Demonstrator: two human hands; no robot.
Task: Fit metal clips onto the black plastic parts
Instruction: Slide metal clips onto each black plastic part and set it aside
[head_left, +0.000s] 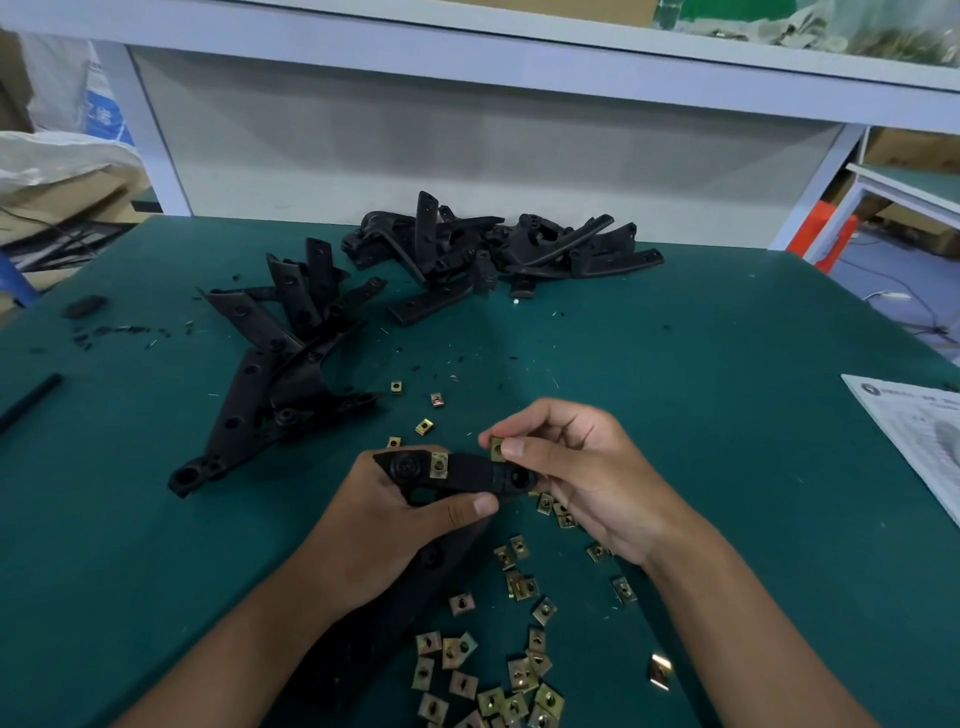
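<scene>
A long black plastic bracket part (467, 475) is held above the dark green table mat (727, 364) by the left hand (384, 514); its fingers are curled under the part and the thumb is pressed over the near edge, so the hand is clamped on it; the part extends back beneath the left forearm toward the near edge of the mat. One small brass-coloured square metal clip (439, 464) is already seated on the held part, just right of its round boss. A second brass-coloured metal clip (497, 449) is pinched between thumb and forefinger of the right hand (587, 478); it is held just above the held part, near that part's right-hand end, and whether it touches the plastic cannot be told. Loose brass-coloured clips (493, 670) are scattered on the mat nearer than the held part, under and between the forearms; a few more clips (424, 426) lie just beyond it. A heap of black plastic bracket parts (280, 364) lies beyond and left of the held part; a second heap of black plastic parts (493, 249) lies well beyond it, at the far edge of the mat; a white printed paper sheet (919, 441) lies far to its right, at the mat's edge.
</scene>
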